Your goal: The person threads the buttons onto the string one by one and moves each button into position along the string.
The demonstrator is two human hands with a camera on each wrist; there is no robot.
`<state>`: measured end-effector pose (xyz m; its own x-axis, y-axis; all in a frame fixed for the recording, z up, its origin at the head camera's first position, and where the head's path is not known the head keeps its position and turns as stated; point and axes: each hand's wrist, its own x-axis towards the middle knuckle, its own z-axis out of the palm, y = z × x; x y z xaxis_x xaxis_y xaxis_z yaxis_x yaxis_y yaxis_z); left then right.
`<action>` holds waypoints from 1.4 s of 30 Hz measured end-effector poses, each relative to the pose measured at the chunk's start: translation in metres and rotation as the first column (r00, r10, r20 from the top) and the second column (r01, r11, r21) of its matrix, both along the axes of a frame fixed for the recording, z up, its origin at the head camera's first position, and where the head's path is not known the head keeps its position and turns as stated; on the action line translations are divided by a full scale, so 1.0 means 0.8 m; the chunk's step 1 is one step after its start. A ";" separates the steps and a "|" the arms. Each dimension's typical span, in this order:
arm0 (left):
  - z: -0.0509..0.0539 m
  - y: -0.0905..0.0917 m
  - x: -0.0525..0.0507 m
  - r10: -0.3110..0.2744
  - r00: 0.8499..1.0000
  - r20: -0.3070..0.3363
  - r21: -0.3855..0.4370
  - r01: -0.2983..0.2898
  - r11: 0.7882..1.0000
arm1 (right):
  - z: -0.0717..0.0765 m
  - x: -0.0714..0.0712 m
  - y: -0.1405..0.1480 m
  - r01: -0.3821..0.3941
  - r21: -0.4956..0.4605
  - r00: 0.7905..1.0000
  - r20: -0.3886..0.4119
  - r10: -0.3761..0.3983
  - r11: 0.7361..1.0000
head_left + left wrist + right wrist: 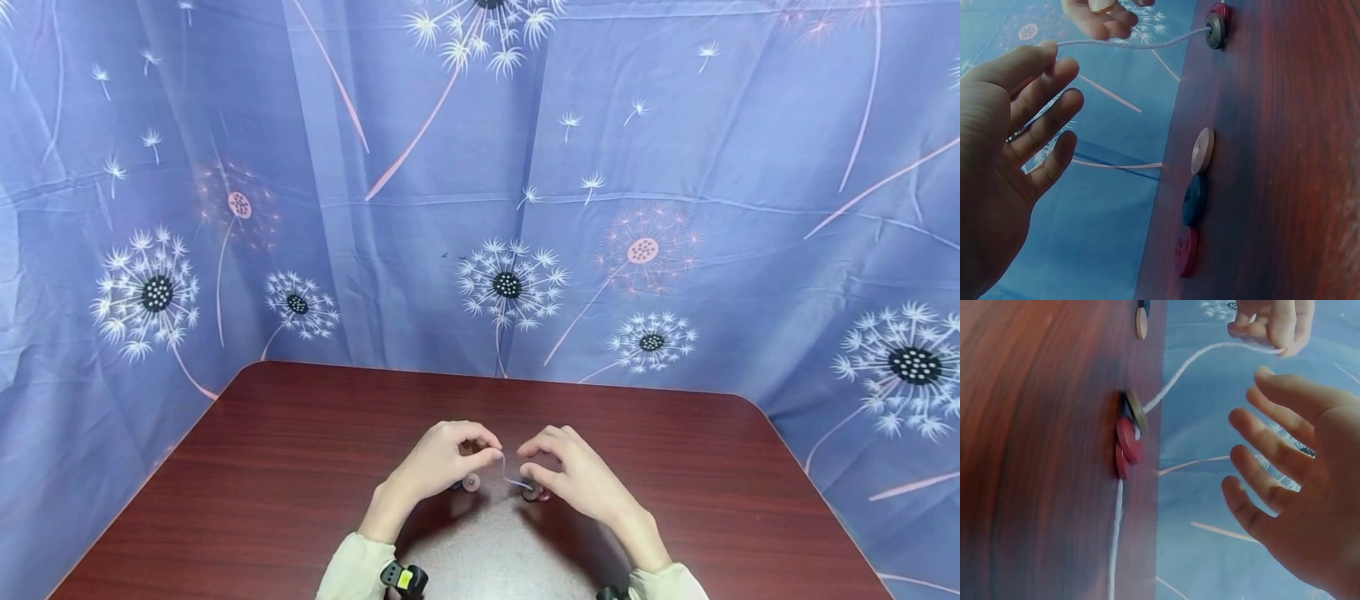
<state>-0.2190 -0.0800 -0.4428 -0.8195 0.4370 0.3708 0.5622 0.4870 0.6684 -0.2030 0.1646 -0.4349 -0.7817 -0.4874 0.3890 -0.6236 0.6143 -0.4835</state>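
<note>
A white cord [1188, 362] runs up from a small cluster of buttons on the table. My left hand [444, 461] pinches its upper end between thumb and forefinger. The cord comes out through a dark grey-brown button [1215, 32]; red buttons [1126, 436] lie against that one, and more cord trails from their other side. Just above this cluster hovers my right hand [583, 477], its fingers loosely bent and apart, holding nothing. Below my left hand, a pale pink button [1202, 152], a dark blue button [1194, 200] and a red button [1187, 251] lie in a row.
The reddish-brown wooden table [300, 433] has a bright glare patch near its front. Behind and along the sides hangs a blue curtain [420, 292] with dandelion prints. A black strap device [405, 577] sits on the left wrist.
</note>
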 end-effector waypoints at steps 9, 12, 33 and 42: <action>0.001 0.003 0.000 -0.016 1.000 -0.010 0.010 0.016 1.000 | -0.001 0.001 -0.011 -0.055 -0.161 0.991 0.115 0.074 0.985; 0.000 0.003 0.000 -0.030 1.000 -0.009 0.017 0.030 0.999 | -0.001 0.003 -0.015 -0.051 -0.211 0.969 0.226 0.100 0.976; -0.001 0.004 0.001 -0.056 0.998 -0.007 -0.003 0.056 0.998 | -0.008 0.003 -0.024 0.035 -0.258 0.949 0.310 0.049 0.965; -0.002 0.004 0.002 -0.078 0.994 0.083 0.034 0.075 0.997 | -0.007 0.004 -0.026 0.040 -0.276 0.954 0.297 0.046 0.960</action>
